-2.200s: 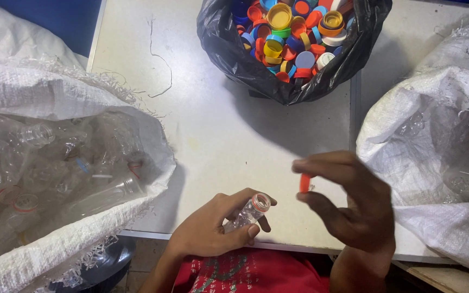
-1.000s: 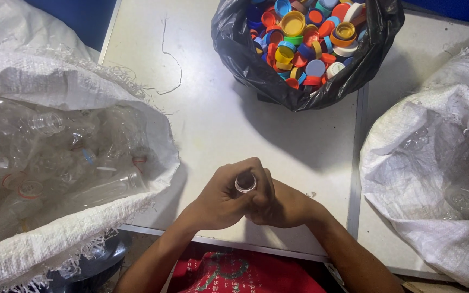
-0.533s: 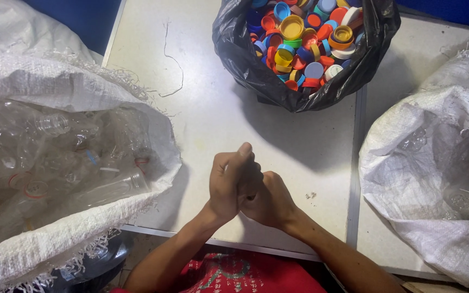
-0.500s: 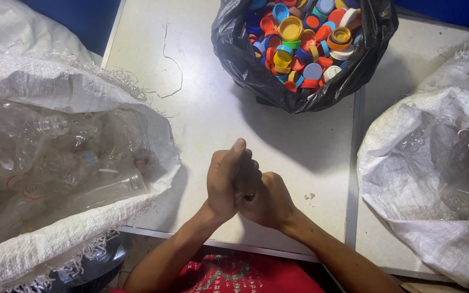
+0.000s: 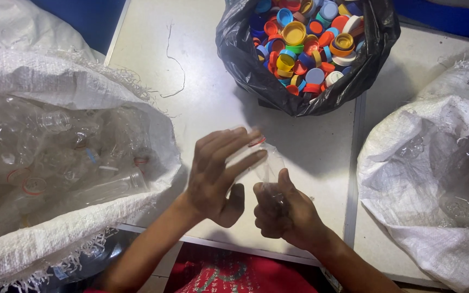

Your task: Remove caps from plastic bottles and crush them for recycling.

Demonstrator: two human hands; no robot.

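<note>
Parted since half a second ago: both hands, then clasped tight together at table edge, now drawn apart with a clear plastic bottle (image 5: 267, 164) showing between them.

Item 1, 6 o'clock, nearest: red patterned garment (image 5: 234, 275) below table edge.

Item 2, just above: left hand (image 5: 218, 176), fingers stretched flat and slightly fanned over neck end of bottle, thumb hanging free beneath. Not closed on anything.

Item 3, beside it toward 5 o'clock: right hand (image 5: 286, 211), curled shut round lower body of bottle, gripping it.

Item 4: bottle itself, tilted, neck pointing toward 12 o'clock, red ring (image 5: 257, 142) at neck just under left fingertips. No cap discernible on it; blurred by motion.

Step in hand, by judgement: stripping of neck fittings from bottle, cap seemingly already off. Next move calling for a steady hold on the base and a fingertip pinch on the red ring.

Item 5, 9 o'clock: white woven sack (image 5: 82, 89), mouth open, filled with clear bottles (image 5: 99, 187).

Item 6, 3 o'clock: second white woven sack (image 5: 403, 141), more clear plastic dimly visible inside.

Item 7, underneath all: off-white table (image 5: 191, 92), scuffed, thin dark squiggle (image 5: 177, 70) on surface, seam (image 5: 355, 163) running toward 12 o'clock at right.

Item 8, 12 to 1 o'clock, farthest on table: black plastic bag (image 5: 245, 68), rolled open, heaped with bottle caps (image 5: 299, 43) in red, blue, yellow, orange, white.

Item 9, beyond table: blue surface (image 5: 82, 16). Room otherwise out of view.
</note>
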